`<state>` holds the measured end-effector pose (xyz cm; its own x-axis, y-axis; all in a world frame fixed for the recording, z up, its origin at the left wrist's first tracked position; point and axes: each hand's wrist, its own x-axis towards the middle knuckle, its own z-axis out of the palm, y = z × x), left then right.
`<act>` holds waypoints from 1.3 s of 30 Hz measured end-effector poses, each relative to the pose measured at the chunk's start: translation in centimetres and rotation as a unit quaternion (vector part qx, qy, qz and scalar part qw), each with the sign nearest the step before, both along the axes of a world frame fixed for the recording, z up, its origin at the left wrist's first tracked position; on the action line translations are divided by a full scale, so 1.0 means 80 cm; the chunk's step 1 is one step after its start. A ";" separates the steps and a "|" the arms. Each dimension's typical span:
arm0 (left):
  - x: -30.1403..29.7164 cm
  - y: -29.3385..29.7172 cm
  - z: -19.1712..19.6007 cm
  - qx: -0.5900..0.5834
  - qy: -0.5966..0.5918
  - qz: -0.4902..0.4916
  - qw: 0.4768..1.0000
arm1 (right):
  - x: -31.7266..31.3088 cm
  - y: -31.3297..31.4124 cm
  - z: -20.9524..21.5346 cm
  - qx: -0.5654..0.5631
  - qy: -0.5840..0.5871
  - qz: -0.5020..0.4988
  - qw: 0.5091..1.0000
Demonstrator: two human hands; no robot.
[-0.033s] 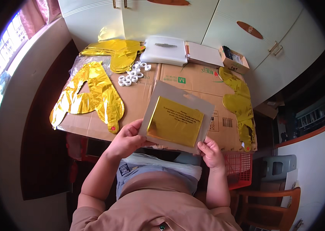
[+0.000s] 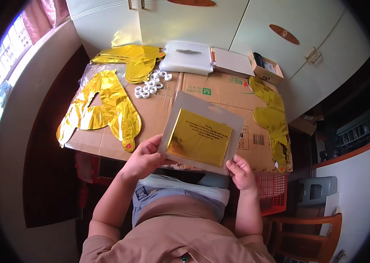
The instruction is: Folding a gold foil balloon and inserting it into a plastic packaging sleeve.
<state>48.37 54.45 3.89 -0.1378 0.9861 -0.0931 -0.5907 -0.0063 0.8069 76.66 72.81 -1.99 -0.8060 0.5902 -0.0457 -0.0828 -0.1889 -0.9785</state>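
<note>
Both hands on 1 item: a flat grey packet (image 2: 202,131) with a folded gold foil sheet (image 2: 199,142) showing through its front, centre of frame, held tilted just above the near edge of the cardboard-covered table (image 2: 172,105).

Left hand (image 2: 143,158) clamps the packet's lower-left edge, thumb on the front face, fingers behind it (not visible). Right hand (image 2: 241,173) pinches the lower-right corner, fingers closed on the edge.

Around it:
- Left of frame: 1 flattened gold foil balloon (image 2: 99,109), letter-shaped with a triangular hole, lying flat on the cardboard, well apart from the hands.
- Upper left: stack of more gold foil pieces (image 2: 128,59), count unclear.
- Between that stack and the packet: cluster of small white rings (image 2: 150,83), possibly tape rolls, too small to tell.
- Top centre: white plastic-wrapped bundle (image 2: 189,57), with a flat white box (image 2: 233,61) just beside it on the right.
- Upper right: small open cardboard box (image 2: 266,68) at the table corner.
- Right edge of table: long crumpled gold foil balloon (image 2: 272,118), running down toward the near corner.
- Lower right, below table level: red plastic crate (image 2: 272,193) and a wooden chair (image 2: 312,232).
- Behind the table: white cabinet doors (image 2: 193,22).
</note>
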 end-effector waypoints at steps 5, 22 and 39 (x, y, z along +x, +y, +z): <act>-0.014 0.021 -0.017 0.007 0.013 -0.003 1.000 | -0.031 0.054 0.045 -0.096 0.072 -0.082 0.989; -0.030 0.061 -0.056 0.084 0.006 0.074 0.994 | -0.102 0.123 0.096 0.072 0.092 -0.105 0.988; 0.046 0.021 0.007 0.047 0.253 -0.066 0.964 | 0.228 0.097 0.230 0.132 -0.205 -0.136 0.960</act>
